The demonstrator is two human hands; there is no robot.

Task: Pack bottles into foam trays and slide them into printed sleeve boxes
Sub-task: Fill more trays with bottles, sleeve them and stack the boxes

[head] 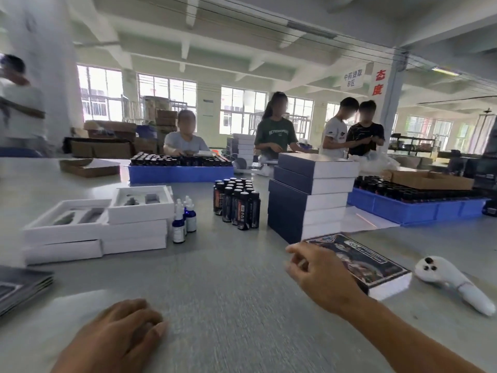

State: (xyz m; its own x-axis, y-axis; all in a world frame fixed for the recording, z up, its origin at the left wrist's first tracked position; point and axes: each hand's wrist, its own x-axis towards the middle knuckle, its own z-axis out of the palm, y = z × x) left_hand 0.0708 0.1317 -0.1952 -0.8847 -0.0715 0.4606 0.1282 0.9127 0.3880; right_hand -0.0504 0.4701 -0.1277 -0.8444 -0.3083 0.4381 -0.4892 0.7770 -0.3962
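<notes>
Left hand (121,329) lies low on the grey table (228,286) at the near edge, palm down, fingers loosely curled together against the surface, nothing in them. Right hand (320,275) is out over the near left end of a printed sleeve box (376,262), which lies flat on the table to the right; the fingers are bent and a little apart, thumb forward, and with the blur I cannot tell whether they touch the box or only hang above it.

Just beyond that box stands a tall stack of dark blue boxes (309,197) with white edges. Left of the stack, in the middle of the table, a tight cluster of dark bottles (238,204) stands upright, and left of those a few small blue dropper bottles (183,219) with white caps. Further left, white foam trays (107,222) are piled in two stacks, the top ones showing open cut-out pockets.

At the near left edge lies a pile of flat dark sleeves (21,286). At the right, a white handheld device (451,284) rests on the table. Far across, two blue crates (180,173) full of dark bottles, and several people standing and sitting at the far side.
</notes>
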